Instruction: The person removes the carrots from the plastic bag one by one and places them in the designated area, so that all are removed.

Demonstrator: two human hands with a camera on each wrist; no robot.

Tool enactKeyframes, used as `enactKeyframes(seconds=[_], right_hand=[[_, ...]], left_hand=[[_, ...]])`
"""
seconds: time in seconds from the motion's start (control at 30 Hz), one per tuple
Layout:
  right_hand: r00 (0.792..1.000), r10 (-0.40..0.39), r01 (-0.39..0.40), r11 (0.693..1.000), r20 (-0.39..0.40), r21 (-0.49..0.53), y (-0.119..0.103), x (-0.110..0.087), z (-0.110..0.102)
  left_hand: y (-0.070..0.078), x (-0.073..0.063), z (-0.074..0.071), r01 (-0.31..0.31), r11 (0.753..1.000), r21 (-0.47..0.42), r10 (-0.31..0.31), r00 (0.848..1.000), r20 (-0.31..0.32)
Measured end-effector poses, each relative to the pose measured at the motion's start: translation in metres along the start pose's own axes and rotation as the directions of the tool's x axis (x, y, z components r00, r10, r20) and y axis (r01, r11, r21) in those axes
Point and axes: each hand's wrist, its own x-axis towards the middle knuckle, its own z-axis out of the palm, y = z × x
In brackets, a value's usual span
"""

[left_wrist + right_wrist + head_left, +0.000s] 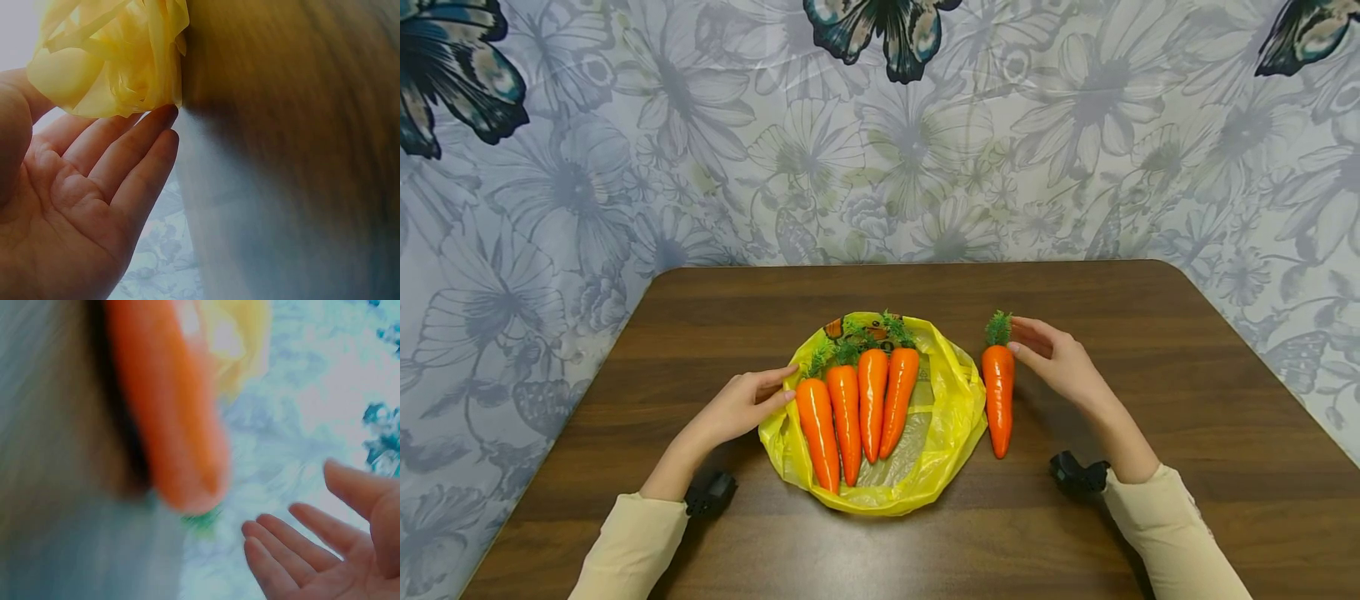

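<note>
A yellow plastic bag [958, 433] lies spread on the table with its mouth rolled open. Several orange carrots [872, 392] with green tops lie side by side in its left half. At the bag's left rim is my left hand [741, 407]; in the left wrist view its fingers [134, 150] are fairly straight and reach the yellow bag [125, 69]. One more carrot [998, 392] lies outside, just right of the bag, its leafy top pointing away. My right hand [1060, 358] is beside that top, and the right wrist view shows spread fingers [281, 565] holding nothing.
The brown wooden table [1075, 533] has rounded far corners and ends at a wall with flowered wallpaper [925, 167]. A black wrist device [711, 493] is on the left wrist and another black device [1078, 473] on the right.
</note>
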Motion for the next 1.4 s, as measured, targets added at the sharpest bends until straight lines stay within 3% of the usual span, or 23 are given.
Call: enactKeyframes(seconds=[0.2,0.3,0.43,0.63,0.87,1.2,1.4], right_hand=[[0.994,-0.042,0.056,0.988,-0.098,0.144,-0.035,-0.004,0.018],[0.996,-0.063,0.077,0.97,-0.069,0.229,-0.049,-0.003,0.036],[0.996,-0.08,0.067,0.946,0.029,0.317,-0.058,0.002,0.065],[0.989,-0.082,0.051,0.97,0.122,0.237,-0.056,0.006,0.098],[0.979,-0.038,-0.015,0.966,0.201,0.259,-0.063,0.003,0.109],[0.97,-0.002,-0.072,0.954,0.244,0.293,-0.049,0.015,0.122],[0.974,0.005,-0.083,0.939,0.228,0.333,-0.046,0.015,0.125]], left_hand=[[-0.001,0.0,0.001,0.001,1.0,0.003,-0.001,1.0,0.003],[-0.002,0.0,0.001,-0.001,1.0,0.008,0.001,1.0,-0.001],[-0.002,0.0,0.001,-0.004,1.0,0.01,0.004,1.0,-0.006],[-0.002,0.0,0.002,-0.004,1.0,0.004,0.004,1.0,-0.001],[-0.001,0.0,0.001,-0.006,1.0,0.013,0.006,1.0,-0.002],[-0.001,0.0,0.0,0.005,1.0,-0.002,-0.005,1.0,0.002],[-0.002,0.0,0.0,0.005,1.0,-0.001,-0.005,1.0,0.002]])
